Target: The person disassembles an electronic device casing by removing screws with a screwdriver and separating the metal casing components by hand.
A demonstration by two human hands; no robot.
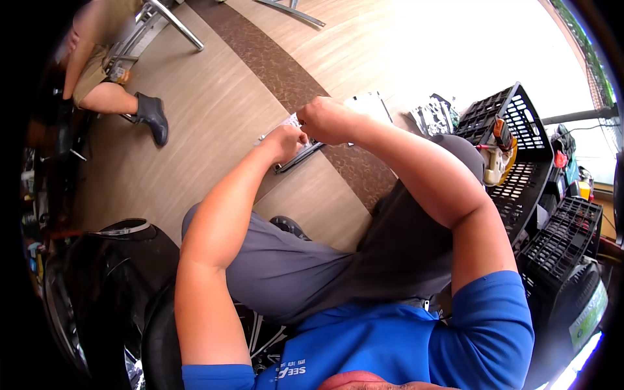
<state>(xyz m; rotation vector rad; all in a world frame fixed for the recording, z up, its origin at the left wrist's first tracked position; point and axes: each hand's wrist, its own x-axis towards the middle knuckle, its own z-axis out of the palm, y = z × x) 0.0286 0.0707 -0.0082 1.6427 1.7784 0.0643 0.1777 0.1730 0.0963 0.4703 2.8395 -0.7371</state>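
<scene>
Both hands are held out in front of me, close together above a light flat part with a dark edge (300, 158) that lies low over the floor. My left hand (285, 143) is closed at the part's near side, its fingertips pinched. Touching or nearly touching it, my right hand (323, 121) is also closed, with the fingers bent down. What either hand pinches is too small to make out. Just beyond my right hand lies a white flat panel (369, 106) on the floor.
Black plastic crates (520, 123) with tools stand at the right, beside a silvery bundle (432, 117). Another person's leg and dark boot (152, 117) are at the upper left, near a metal-legged stool (175, 25). A black glossy object (110, 279) is at the lower left.
</scene>
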